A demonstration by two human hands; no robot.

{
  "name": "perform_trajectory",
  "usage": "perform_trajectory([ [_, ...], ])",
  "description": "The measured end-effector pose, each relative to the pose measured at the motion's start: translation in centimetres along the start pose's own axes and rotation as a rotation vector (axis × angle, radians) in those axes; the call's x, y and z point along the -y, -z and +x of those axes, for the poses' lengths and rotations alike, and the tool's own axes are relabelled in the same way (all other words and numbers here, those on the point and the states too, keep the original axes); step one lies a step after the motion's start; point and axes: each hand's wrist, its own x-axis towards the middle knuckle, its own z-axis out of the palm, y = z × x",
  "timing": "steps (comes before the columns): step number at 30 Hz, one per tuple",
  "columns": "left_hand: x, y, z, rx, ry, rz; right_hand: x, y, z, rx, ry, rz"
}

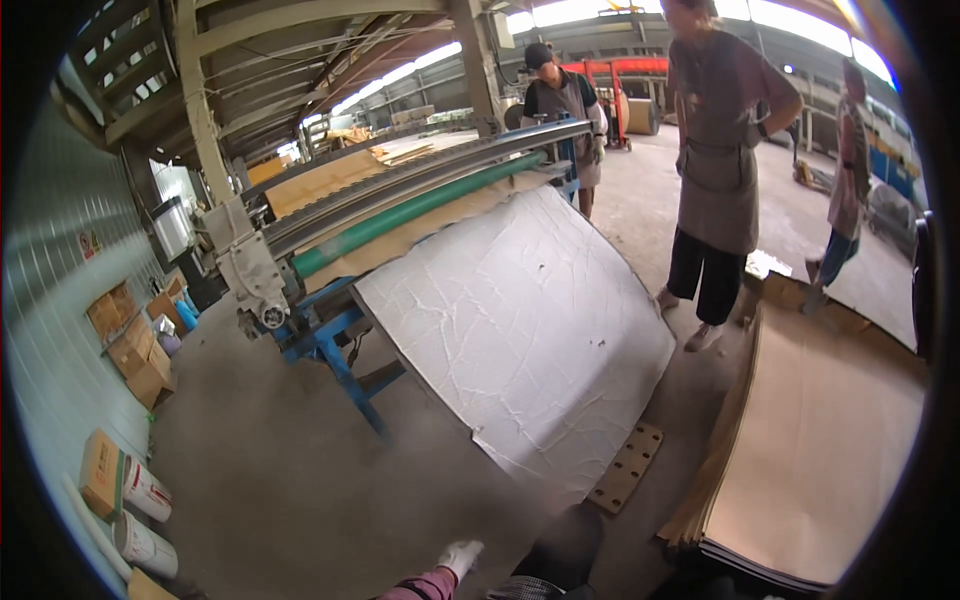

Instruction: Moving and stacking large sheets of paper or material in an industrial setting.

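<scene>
White crinkled sheet (520,340), green roller (420,208), blue machine frame (335,350), tan cardboard stack (820,450), white-gloved left hand (460,556)

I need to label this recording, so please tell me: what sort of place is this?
Probably a factory hall that works with cardboard or paper sheets. A long roller machine feeds out a large white sheet, a stack of brown boards lies on the concrete floor, and aproned workers stand nearby.

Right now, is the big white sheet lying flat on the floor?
No, the big white sheet slopes down from the machine's green roller, and only its lower edge reaches the concrete floor.
</scene>
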Motion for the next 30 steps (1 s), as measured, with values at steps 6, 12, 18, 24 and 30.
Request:
perform_trajectory([
  [6,-7.3,0.8,2.8,0.036,-0.061,-0.360,12.4,-6.5,-4.2,0.260,0.286,0.036],
  [12,-17.8,2.4,1.4,0.026,-0.517,0.635,19.9,-16.4,-11.2,0.644,0.857,-0.106],
  [18,-25.5,-6.0,-0.4,0.033,-0.656,0.804,23.1,-18.7,-16.4,0.701,1.069,-0.359],
  [24,-21.3,-3.5,-4.9,0.001,-0.850,0.710,20.2,-16.0,-14.3,0.706,0.766,0.012],
  [30,-20.3,0.0,-1.1,-0.019,-0.379,-0.310,12.2,-9.0,-7.7,0.452,0.302,0.302],
])
